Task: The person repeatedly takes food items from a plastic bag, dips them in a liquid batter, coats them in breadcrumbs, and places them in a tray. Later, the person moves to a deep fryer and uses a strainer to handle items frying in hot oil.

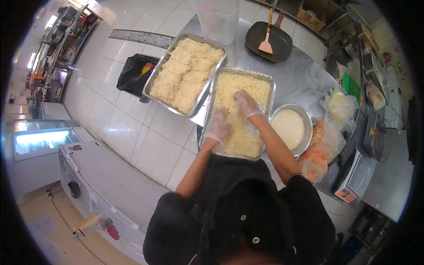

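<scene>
Both my hands wear clear plastic gloves and are over a metal tray [273, 96] of pale breadcrumbs [243, 81]. My right hand [247, 105] reaches into the crumbs near the tray's middle, its fingertips partly hidden there. Blurred by motion, my left hand [218, 127] is at the tray's left side; its grip is unclear. To the upper left, a second metal tray [222, 54] is packed with crumb-coated pieces [187, 74]. A metal pot [309, 127] of creamy white batter [288, 127] stands beside my right forearm.
A square pan [255, 34] with a pink spatula [266, 46] lies beyond the trays, near a translucent container [218, 21]. Plastic bags of food [323, 145] and a scale [354, 177] are at right. A black-lined bin [132, 74] and a chest freezer [119, 175] are at left.
</scene>
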A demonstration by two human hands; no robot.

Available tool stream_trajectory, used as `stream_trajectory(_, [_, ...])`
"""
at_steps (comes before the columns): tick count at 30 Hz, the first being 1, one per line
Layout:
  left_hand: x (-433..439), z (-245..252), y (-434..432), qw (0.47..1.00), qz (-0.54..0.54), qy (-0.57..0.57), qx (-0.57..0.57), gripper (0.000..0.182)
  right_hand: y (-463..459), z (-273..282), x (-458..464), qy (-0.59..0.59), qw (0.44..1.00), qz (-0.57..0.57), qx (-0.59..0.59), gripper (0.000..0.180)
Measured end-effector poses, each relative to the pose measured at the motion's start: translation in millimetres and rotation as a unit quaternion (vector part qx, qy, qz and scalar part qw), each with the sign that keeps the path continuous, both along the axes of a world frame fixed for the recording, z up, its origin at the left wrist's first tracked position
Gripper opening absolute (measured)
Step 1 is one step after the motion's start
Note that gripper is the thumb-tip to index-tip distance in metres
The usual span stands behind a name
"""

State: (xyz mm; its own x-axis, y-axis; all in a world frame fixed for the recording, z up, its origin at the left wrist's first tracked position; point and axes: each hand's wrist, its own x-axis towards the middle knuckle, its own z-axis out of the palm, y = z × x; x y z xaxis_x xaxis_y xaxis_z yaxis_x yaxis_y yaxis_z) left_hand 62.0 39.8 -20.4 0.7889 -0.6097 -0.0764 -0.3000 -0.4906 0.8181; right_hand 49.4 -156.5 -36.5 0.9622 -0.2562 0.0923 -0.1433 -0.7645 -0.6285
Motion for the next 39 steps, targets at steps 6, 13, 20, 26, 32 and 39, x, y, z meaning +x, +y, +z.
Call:
stream_trajectory(6, [-9, -11, -5, 0.996, 0.008, -0.084, 0.027, 0.057, -28, 5, 37, 0.07, 0.996, 0.043, -0.021, 0.025])
stream_trajectory(13, [-23, -5, -3, 0.999, 0.009, 0.011, -0.038, 0.056, -38, 47, 45, 0.253, 0.949, 0.065, -0.177, 0.047])
stream_trajectory(20, [-22, 6, 10, 0.99, 0.038, 0.038, -0.128, 0.059, -57, 105, 69, 0.239, 0.959, 0.12, -0.097, 0.061])
stream_trajectory(26, [-9, 22, 21, 0.996, 0.062, 0.06, -0.022, 0.056, -40, 139, 155, 0.079, 0.993, 0.039, 0.084, 0.046])
stream_trajectory(32, [-3, 21, 36, 0.989, 0.111, 0.051, -0.082, 0.052, 8, 77, 277, 0.011, 0.876, -0.139, 0.462, 0.042])
stream_trajectory(39, [30, 39, 47, 0.985, 0.15, 0.073, -0.045, 0.046, -1, 21, 228, 0.092, 0.764, -0.145, 0.622, 0.039])
